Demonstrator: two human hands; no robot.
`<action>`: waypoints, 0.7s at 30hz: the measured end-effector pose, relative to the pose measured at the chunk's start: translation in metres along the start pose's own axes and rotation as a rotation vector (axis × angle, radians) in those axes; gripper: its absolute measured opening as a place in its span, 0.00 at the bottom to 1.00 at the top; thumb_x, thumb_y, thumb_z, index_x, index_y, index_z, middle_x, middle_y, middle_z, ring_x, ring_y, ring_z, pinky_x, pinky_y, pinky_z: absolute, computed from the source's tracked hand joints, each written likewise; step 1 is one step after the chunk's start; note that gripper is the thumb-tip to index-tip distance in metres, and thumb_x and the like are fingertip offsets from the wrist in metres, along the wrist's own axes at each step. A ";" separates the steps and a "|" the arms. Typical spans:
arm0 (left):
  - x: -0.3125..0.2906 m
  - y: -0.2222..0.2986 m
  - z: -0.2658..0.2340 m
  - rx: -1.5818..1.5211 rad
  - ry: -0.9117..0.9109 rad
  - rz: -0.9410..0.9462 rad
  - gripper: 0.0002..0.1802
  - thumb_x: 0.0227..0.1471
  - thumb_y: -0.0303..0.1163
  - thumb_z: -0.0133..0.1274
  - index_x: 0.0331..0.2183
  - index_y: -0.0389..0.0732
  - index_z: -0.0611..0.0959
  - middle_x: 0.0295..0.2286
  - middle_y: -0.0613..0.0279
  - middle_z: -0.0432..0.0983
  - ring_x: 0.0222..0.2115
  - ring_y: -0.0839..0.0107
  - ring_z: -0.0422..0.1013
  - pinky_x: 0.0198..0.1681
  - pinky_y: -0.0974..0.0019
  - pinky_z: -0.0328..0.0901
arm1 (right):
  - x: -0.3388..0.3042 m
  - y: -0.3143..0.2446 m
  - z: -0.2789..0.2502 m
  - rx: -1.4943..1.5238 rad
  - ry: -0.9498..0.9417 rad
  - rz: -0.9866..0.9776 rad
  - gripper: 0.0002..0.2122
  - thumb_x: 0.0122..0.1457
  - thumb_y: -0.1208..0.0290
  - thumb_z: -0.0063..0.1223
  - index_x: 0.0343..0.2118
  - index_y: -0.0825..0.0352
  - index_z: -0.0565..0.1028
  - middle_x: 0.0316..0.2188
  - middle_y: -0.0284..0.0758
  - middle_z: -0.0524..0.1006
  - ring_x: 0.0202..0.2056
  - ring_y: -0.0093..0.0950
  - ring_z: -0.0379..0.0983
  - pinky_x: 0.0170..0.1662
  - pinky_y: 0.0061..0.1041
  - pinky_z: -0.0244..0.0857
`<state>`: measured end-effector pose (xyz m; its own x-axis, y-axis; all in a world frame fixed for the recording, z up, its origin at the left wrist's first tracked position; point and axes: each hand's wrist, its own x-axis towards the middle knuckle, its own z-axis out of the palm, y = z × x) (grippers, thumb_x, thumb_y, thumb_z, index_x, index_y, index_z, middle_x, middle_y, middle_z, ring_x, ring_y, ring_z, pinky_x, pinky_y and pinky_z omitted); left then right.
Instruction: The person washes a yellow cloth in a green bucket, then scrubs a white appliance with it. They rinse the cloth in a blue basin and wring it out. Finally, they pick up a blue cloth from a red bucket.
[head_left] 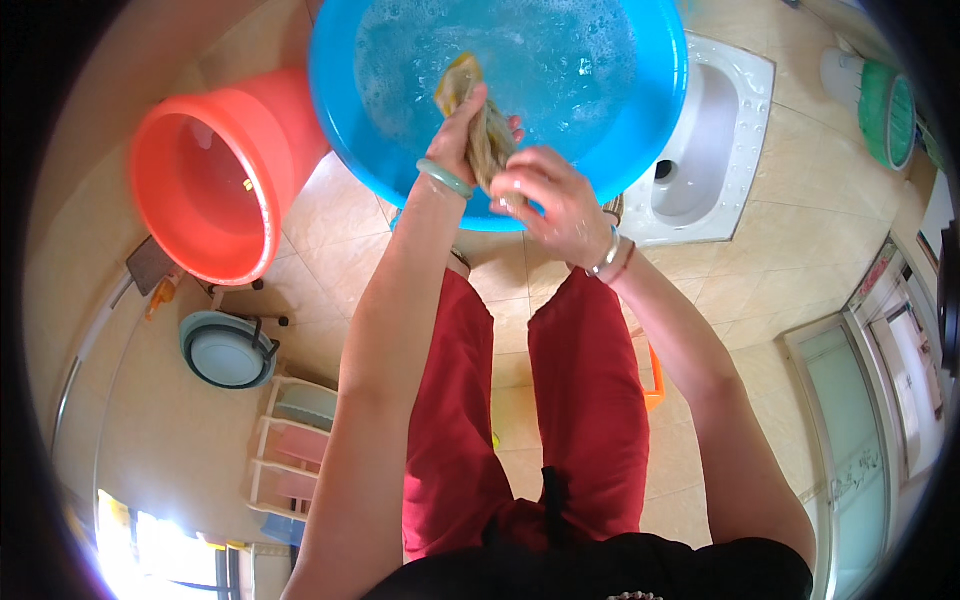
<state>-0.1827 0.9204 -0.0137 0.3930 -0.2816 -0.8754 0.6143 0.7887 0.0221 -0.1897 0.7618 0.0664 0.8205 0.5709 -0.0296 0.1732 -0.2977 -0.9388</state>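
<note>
A wet, olive-yellow cloth [487,145] is stretched between my two hands over the near side of a large blue basin [372,165]. The basin holds bluish, sudsy water [540,75]. My left hand [455,138] is closed round the cloth's upper part, and a yellow-edged end sticks out beyond the thumb. Lower and to the right, my right hand [557,205] has its fingers curled on the cloth's other end, close to the basin's rim. Slight motion blur softens the right fingers. A pale green bangle is on my left wrist, a silver one on my right.
Left of the basin, a coral-red tub [270,190] lies tipped toward me. A white squat toilet [705,165] adjoins the basin's right side. Grey-blue basins [230,352] and a cream rack [262,450] stand at left. A green-lined bin [880,115] is far right.
</note>
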 end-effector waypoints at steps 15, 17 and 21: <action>-0.144 -0.023 0.113 -0.250 -0.464 -0.063 0.36 0.56 0.64 0.31 0.56 0.50 0.63 0.52 0.60 0.64 0.51 0.61 0.62 0.54 0.47 0.54 | 0.036 -0.016 -0.053 1.528 0.203 0.637 0.35 0.57 0.36 0.33 0.58 0.62 0.61 0.57 0.40 0.62 0.56 0.34 0.60 0.59 0.35 0.55; -0.154 -0.028 0.121 -0.488 -0.628 -0.144 0.36 0.56 0.64 0.30 0.57 0.52 0.63 0.53 0.58 0.63 0.50 0.58 0.63 0.53 0.45 0.55 | 0.037 -0.038 -0.049 1.802 0.182 0.566 0.39 0.53 0.32 0.32 0.59 0.61 0.60 0.60 0.41 0.59 0.58 0.39 0.57 0.61 0.40 0.51; -0.166 -0.035 0.128 -0.630 -0.793 -0.219 0.40 0.51 0.68 0.37 0.57 0.52 0.64 0.55 0.47 0.59 0.48 0.56 0.65 0.45 0.61 0.66 | 0.049 -0.067 -0.059 1.785 0.096 0.309 0.44 0.48 0.26 0.31 0.63 0.52 0.50 0.64 0.45 0.44 0.61 0.54 0.45 0.57 0.62 0.46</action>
<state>-0.1820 0.8691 0.1929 0.7936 -0.5525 -0.2548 0.3471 0.7551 -0.5562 -0.1286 0.7644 0.1478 0.7428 0.5996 -0.2978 -0.6500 0.7525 -0.1059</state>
